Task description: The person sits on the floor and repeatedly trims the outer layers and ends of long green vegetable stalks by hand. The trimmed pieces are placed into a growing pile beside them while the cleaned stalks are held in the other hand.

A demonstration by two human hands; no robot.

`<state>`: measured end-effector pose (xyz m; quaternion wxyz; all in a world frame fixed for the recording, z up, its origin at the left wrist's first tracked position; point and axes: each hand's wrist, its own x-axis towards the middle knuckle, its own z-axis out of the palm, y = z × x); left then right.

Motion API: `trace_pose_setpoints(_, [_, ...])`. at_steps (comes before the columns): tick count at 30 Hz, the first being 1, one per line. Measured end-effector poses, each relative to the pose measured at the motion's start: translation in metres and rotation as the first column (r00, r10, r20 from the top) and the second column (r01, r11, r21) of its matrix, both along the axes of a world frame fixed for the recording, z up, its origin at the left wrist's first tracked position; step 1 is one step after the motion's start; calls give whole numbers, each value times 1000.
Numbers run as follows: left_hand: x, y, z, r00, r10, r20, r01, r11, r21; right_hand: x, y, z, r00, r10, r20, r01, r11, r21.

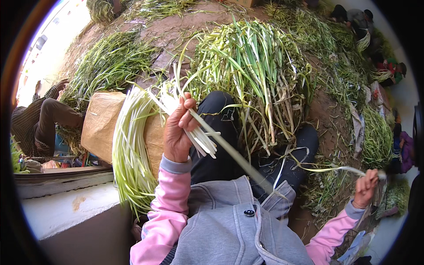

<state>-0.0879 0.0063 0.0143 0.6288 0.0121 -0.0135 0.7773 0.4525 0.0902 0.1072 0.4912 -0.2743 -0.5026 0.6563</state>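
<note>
My left hand (184, 126) grips a small bunch of slender white stalks (203, 142). One longer pale stalk (238, 159), blurred, slants from this hand down across my lap. Far to the right, my right hand (365, 188) is closed on the end of a yellowish leaf strip (323, 170), which trails back towards my knees. A big heap of leafy, garlic-like plants (255, 66) lies before me and over my legs, with brown stem ends towards me. To the left of my left hand, a thick bundle of clean pale-green stalks (131, 149) drapes over a tan wrapped block (102, 122).
At left are a white ledge (73, 202) and a seated person's bent leg (54, 122). Another green heap (112, 59) lies on the brown ground (179, 29) beyond. Leaf litter (341, 66) covers the right side, where other people (359, 21) handle stalks.
</note>
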Motion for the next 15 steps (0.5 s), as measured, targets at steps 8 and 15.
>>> trace_pose_setpoints(8, [7, 3, 8, 998, 13, -58, -13, 1000, 9, -63, -10, -37, -1, -458, 889, -45, 888, 457])
trace_pose_setpoints(15, [3, 10, 22, 999, 44, -10, -43, 996, 77, -248, -80, -50, 465, 694, 550, -637, 694, -337])
